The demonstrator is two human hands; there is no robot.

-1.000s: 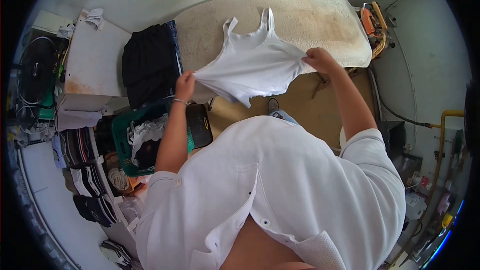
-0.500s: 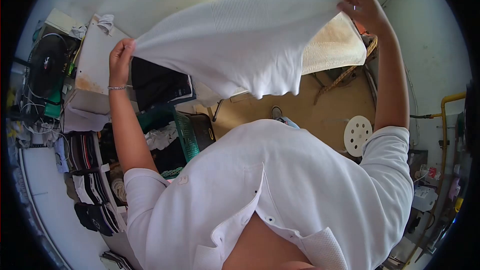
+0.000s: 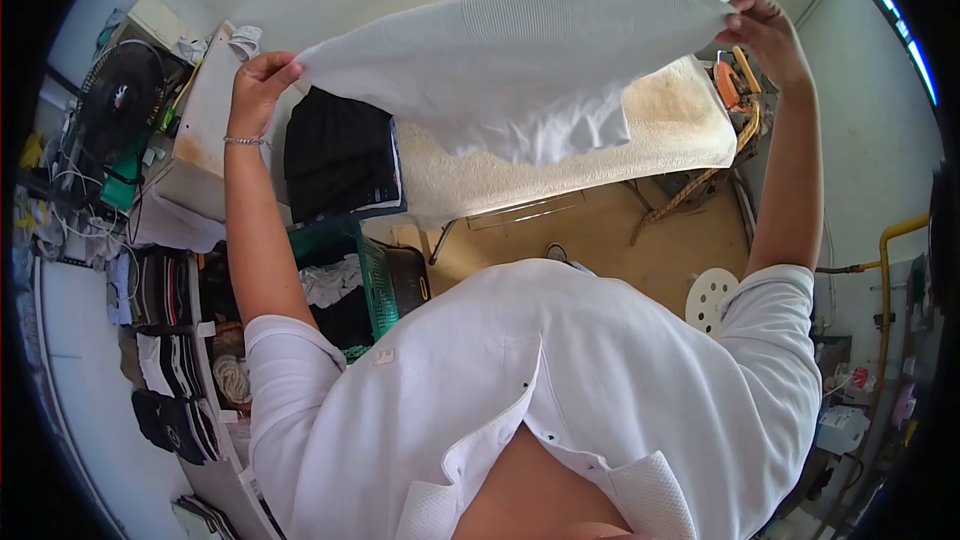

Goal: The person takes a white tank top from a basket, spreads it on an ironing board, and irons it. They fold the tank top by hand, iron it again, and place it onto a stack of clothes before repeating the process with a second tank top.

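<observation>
A white sleeveless garment (image 3: 510, 70) is stretched wide in the air above the ironing board (image 3: 660, 120), which has a stained beige cover. My left hand (image 3: 262, 78) grips the garment's left edge, over a stack of dark folded clothes (image 3: 340, 155). At the upper right, my right hand (image 3: 765, 30) pinches the garment's other edge, near an orange iron (image 3: 735, 80) at the board's far end. Both arms are raised and spread apart.
A green laundry basket (image 3: 365, 265) with white and dark clothes stands below the board on the left. A black fan (image 3: 120, 100) and a white cabinet (image 3: 205, 110) are at far left. Shelves of folded clothes (image 3: 170, 340) sit lower left, a white stool (image 3: 712, 295) at right.
Both hands lifted the garment from board height and spread it wide overhead. Since half a second ago the cloth has billowed flatter and my left hand has risen a little.
</observation>
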